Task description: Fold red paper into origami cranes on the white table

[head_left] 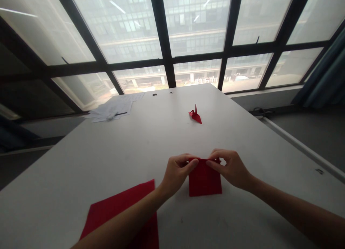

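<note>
A small, roughly square piece of folded red paper [205,180] is held up by its far edge between both hands. My left hand [180,170] pinches that edge near its left corner, thumb on the near face. Toward the right corner, my right hand [229,168] grips the same edge between thumb and fingers. The fingertips of the two hands are a short way apart. Under my left forearm lies a larger red sheet [121,202], partly hidden by the arm. Farther off on the table stands a folded red paper crane [195,116].
The white table [151,141] reaches to the large windows. Loose papers [115,107] with a dark pen [121,113] lie at its far left. Blue curtains [320,72] hang at the right, and a small dark object [319,171] lies near the right edge.
</note>
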Demonstrator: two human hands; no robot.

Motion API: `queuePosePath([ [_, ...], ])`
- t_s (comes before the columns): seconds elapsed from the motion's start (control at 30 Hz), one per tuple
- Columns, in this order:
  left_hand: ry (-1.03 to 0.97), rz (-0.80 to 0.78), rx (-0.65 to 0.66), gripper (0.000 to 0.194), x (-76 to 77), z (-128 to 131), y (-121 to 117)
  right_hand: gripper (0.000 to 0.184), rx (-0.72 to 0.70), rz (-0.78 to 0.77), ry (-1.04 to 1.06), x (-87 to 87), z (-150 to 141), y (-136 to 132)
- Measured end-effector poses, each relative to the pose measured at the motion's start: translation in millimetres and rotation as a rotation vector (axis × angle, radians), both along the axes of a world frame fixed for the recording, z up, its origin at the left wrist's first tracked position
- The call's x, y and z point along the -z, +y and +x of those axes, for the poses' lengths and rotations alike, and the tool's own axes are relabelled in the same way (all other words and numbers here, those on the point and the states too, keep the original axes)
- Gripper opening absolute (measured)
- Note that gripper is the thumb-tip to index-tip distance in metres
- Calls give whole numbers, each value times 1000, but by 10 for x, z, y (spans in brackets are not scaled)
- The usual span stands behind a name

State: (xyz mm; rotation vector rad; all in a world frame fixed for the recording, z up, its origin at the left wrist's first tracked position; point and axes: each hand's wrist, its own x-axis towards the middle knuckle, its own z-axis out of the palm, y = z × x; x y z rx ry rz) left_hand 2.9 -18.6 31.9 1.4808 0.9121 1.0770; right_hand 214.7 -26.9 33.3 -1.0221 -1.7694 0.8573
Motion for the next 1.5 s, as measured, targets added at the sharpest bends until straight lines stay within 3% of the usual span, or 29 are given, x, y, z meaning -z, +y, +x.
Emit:
queuePosePath([
  [0.27,-82,-78,-2,35,-13,-12,6,14,-35,-128,26,-3,12,37],
  [0.43,-71,-204,106,37,-46,3,-19,20,-17,-265,163,40,32,57],
  [0.57,-49,-205,83,37,-56,10,-42,25,-15,-337,253,71,36,68],
  [0.83,36,-147,-24,37,-67,32,-65,27,-6,-354,283,61,5,59],
  [0.93,30,-191,20,33,-114,26,-80,27,25,-338,251,55,5,46],
  [1.07,-33,-364,124,32,-143,14,-71,27,63,-355,215,29,9,26],
  [1.27,-95,-658,117,34,-67,19,-11,25,50,-570,226,30,-10,36],
  [1.5,-106,-683,74,35,34,11,53,31,-17,-850,420,38,-37,66],
])
